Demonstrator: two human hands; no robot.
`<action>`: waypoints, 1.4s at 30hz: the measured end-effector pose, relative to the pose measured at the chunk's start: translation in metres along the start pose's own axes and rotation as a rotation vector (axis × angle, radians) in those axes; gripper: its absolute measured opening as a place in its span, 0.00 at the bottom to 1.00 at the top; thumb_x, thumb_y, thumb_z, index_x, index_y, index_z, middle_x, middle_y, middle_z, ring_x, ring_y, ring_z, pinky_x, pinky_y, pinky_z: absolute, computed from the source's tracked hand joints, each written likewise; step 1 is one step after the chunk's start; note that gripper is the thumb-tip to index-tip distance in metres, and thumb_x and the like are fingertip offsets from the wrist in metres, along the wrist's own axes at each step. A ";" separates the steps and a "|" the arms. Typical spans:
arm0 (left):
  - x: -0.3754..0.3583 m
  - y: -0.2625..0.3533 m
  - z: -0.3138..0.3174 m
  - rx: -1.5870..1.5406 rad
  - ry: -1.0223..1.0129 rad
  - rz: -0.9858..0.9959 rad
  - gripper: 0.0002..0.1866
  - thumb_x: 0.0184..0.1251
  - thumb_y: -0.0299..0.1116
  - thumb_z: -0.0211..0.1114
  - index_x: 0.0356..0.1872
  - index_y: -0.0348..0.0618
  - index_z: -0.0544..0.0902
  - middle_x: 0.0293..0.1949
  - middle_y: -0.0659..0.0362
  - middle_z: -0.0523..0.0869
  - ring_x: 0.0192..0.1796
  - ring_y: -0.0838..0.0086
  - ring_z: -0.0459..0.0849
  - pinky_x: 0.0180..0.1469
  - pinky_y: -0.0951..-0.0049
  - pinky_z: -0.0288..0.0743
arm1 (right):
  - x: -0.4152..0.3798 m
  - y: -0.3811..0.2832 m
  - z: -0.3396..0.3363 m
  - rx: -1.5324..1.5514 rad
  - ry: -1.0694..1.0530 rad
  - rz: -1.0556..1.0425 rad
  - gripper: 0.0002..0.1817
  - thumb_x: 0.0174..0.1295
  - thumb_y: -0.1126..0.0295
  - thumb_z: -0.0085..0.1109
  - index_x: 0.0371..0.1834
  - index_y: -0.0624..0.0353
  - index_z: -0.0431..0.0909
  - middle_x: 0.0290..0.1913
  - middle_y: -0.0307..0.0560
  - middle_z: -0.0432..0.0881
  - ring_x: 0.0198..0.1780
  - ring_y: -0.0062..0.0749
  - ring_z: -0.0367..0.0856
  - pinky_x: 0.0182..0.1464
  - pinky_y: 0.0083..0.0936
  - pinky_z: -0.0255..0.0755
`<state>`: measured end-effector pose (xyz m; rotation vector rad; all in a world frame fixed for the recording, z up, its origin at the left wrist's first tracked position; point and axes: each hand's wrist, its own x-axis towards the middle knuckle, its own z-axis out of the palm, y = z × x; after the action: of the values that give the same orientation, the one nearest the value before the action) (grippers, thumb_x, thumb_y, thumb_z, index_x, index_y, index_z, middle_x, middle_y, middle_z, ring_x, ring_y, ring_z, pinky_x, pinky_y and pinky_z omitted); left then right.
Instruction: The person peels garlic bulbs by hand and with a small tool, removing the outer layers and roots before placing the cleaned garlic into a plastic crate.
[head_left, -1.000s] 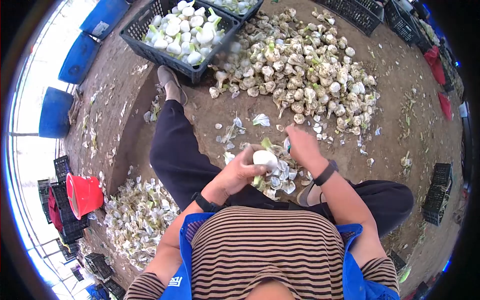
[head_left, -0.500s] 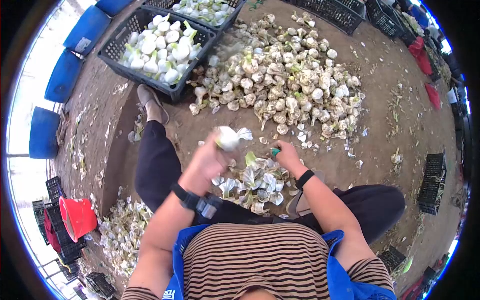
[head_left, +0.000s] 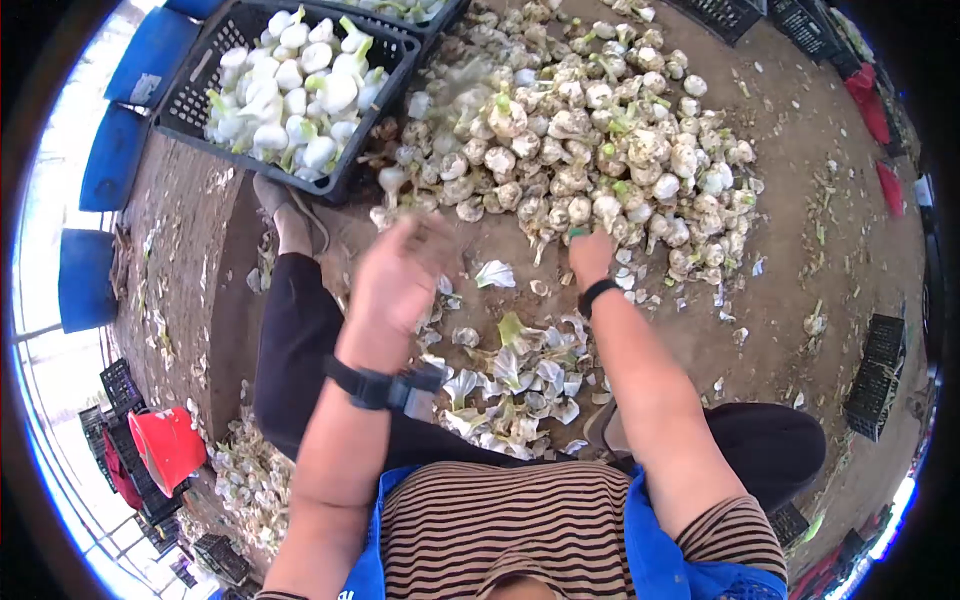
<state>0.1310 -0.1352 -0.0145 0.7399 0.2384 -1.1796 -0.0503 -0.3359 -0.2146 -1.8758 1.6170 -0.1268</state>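
Observation:
My left hand is raised in front of the black crate, blurred by motion, with its fingers loosely apart and no bulb visible in it. Beyond it, peeled white garlic bulbs fill the crate. At the near edge of a heap of unpeeled garlic, my right hand is closed, knuckles up. A small green thing shows at its fingers; its kind cannot be made out. Between my legs lies a pile of garlic skins, with one white skin piece farther forward.
Blue barrels line the left side. A red bucket stands at lower left beside more garlic scraps. A second crate adjoins the first, and another black crate sits on the right. Skins are scattered over the soil.
The peeled garlic bulb has left my left hand, which has moved up and left toward the crate. My right hand has reached forward to the heap's edge. The view has shifted slightly.

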 end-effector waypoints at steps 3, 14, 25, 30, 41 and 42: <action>-0.034 -0.060 0.008 0.159 0.196 -0.012 0.13 0.69 0.34 0.55 0.51 0.41 0.72 0.45 0.56 0.80 0.45 0.68 0.80 0.46 0.71 0.76 | 0.009 0.015 0.015 0.304 0.104 0.117 0.23 0.50 0.72 0.53 0.50 0.74 0.74 0.44 0.68 0.79 0.49 0.59 0.77 0.51 0.40 0.71; -0.082 -0.099 -0.025 0.388 0.018 -0.143 0.27 0.71 0.32 0.53 0.67 0.39 0.57 0.56 0.54 0.74 0.53 0.67 0.77 0.57 0.66 0.72 | -0.152 -0.047 -0.122 0.876 -0.785 -0.064 0.21 0.56 0.76 0.62 0.53 0.64 0.71 0.43 0.40 0.79 0.35 0.19 0.74 0.31 0.15 0.69; -0.144 -0.105 0.017 1.029 -0.054 0.515 0.35 0.45 0.15 0.71 0.53 0.41 0.60 0.50 0.52 0.73 0.51 0.71 0.77 0.52 0.72 0.75 | -0.251 -0.080 -0.155 1.171 -0.784 0.142 0.13 0.63 0.67 0.58 0.47 0.59 0.71 0.35 0.36 0.77 0.30 0.16 0.73 0.26 0.14 0.66; -0.152 -0.102 0.011 1.009 -0.061 0.552 0.35 0.46 0.14 0.70 0.53 0.42 0.60 0.52 0.55 0.72 0.53 0.72 0.77 0.52 0.71 0.76 | -0.260 -0.090 -0.159 1.060 -0.692 -0.028 0.11 0.62 0.77 0.52 0.47 0.65 0.72 0.37 0.39 0.78 0.32 0.15 0.73 0.31 0.15 0.69; -0.144 -0.096 -0.005 0.213 -0.040 0.034 0.22 0.72 0.45 0.46 0.58 0.40 0.68 0.52 0.53 0.78 0.49 0.65 0.81 0.48 0.70 0.77 | -0.237 -0.082 -0.163 0.548 -0.448 -0.592 0.08 0.58 0.78 0.53 0.40 0.63 0.71 0.35 0.46 0.78 0.36 0.28 0.76 0.40 0.25 0.70; -0.143 -0.097 -0.006 0.156 -0.014 -0.024 0.22 0.72 0.45 0.44 0.58 0.41 0.69 0.52 0.53 0.79 0.50 0.64 0.81 0.48 0.70 0.77 | -0.234 -0.081 -0.164 0.335 -0.316 -0.650 0.07 0.57 0.78 0.54 0.39 0.62 0.71 0.34 0.50 0.78 0.34 0.35 0.78 0.39 0.28 0.70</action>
<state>-0.0104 -0.0417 0.0189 0.8672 0.1452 -1.2360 -0.1138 -0.1858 0.0339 -1.9601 0.6890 -0.3343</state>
